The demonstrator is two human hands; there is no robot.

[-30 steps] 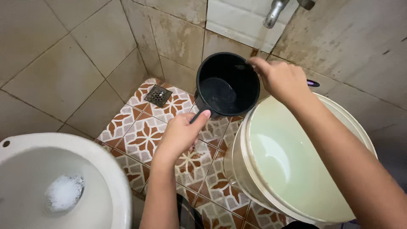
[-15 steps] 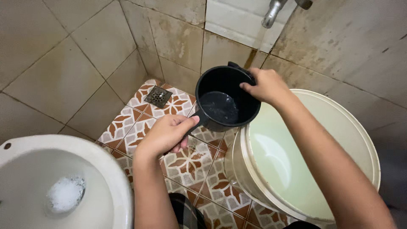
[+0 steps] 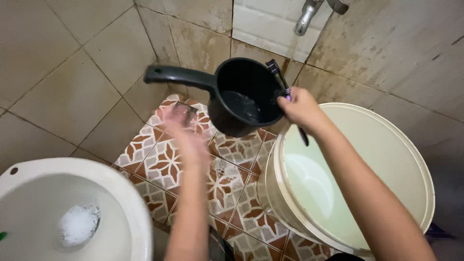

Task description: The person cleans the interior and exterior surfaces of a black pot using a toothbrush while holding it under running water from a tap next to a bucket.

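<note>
My right hand [image 3: 300,109] grips the rim of a black water dipper [image 3: 241,96] and holds it up over the patterned floor tiles, a little water in its bottom. The same hand also pinches a thin dark brush [image 3: 276,69] against the rim. The dipper's long handle [image 3: 176,75] points left, and nothing holds it. My left hand [image 3: 187,133] is blurred below the handle, fingers apart, touching nothing.
A cream bucket [image 3: 411,159] full of water stands at the right, under a metal tap [image 3: 308,17]. A white toilet bowl [image 3: 123,193] with foam in it is at the lower left. A floor drain [image 3: 184,110] lies in the corner beyond my left hand.
My left hand has let go of the dipper's handle and dropped lower. The dipper has swung round, so its handle now points left, held only by my right hand at the rim.
</note>
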